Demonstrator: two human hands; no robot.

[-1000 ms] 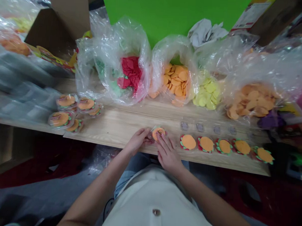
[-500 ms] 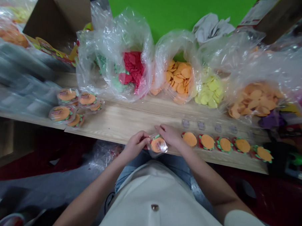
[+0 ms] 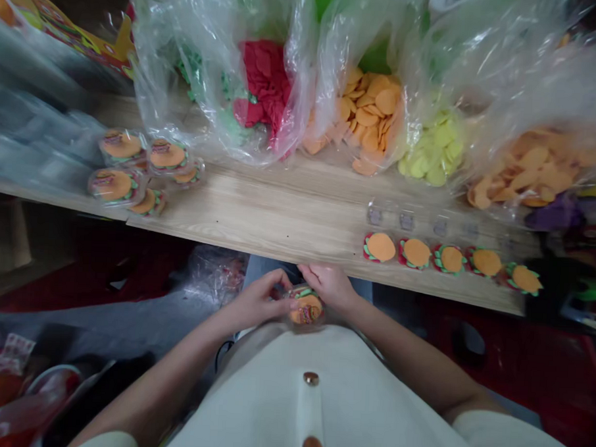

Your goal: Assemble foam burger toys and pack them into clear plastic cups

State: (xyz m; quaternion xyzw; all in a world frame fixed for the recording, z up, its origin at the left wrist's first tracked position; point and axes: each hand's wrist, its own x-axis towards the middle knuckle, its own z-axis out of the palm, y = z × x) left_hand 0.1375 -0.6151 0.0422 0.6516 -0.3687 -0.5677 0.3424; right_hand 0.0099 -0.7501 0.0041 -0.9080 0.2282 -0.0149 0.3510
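Observation:
Close to my body, below the table's front edge, I hold a clear plastic box with a toy burger (image 3: 306, 308) inside. My left hand (image 3: 269, 297) grips its left side, fingers bent round it. My right hand (image 3: 331, 285) is closed against the upper right side of the box. On the table to the right, a row of open clear boxes holds toy burgers (image 3: 416, 253) with orange tops, green and red edges. At the left, several closed boxes with burgers (image 3: 116, 185) are grouped, some stacked.
Plastic bags along the back hold red pieces (image 3: 265, 84), orange discs (image 3: 369, 108), yellow pieces (image 3: 434, 147) and more orange discs (image 3: 540, 169). Clear empty boxes (image 3: 39, 140) are piled at the left. The wooden table (image 3: 259, 208) ends just in front of me.
Both hands have drawn the boxed burger back from the table edge toward my body. The view has tilted down, so the table sits higher in the picture.

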